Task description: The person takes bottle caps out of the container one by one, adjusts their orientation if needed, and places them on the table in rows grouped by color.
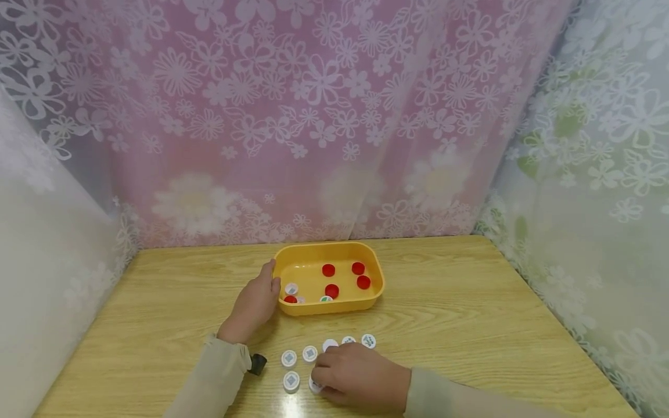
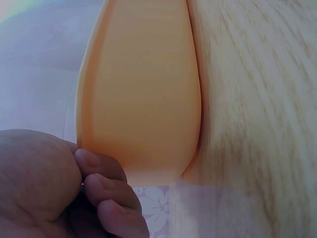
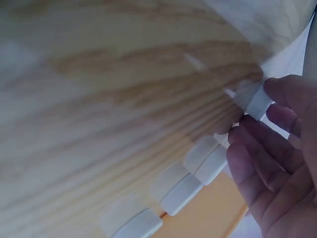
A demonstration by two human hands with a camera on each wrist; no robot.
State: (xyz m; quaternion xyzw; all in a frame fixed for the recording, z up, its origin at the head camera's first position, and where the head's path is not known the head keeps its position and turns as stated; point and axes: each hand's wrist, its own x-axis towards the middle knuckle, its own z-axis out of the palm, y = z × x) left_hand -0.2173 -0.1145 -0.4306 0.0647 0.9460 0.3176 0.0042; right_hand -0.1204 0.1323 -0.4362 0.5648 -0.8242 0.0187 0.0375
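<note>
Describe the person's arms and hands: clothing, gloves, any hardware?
Both arms wear long, pale cream sleeves, the left sleeve and right sleeve ending at the wrists; no markings or cables show. The left hand and right hand are bare, no gloves. A small black block sits beside the left cuff; its function is unclear.

The head view cuts off the near edge of the bench (image 1: 496,325); toward it, the right hand (image 1: 363,374) partly covers a white disc (image 1: 315,385). The near wall of the yellow tray (image 1: 340,306) partly hides a red disc (image 1: 290,299). Printed marks are too small to read.
</note>
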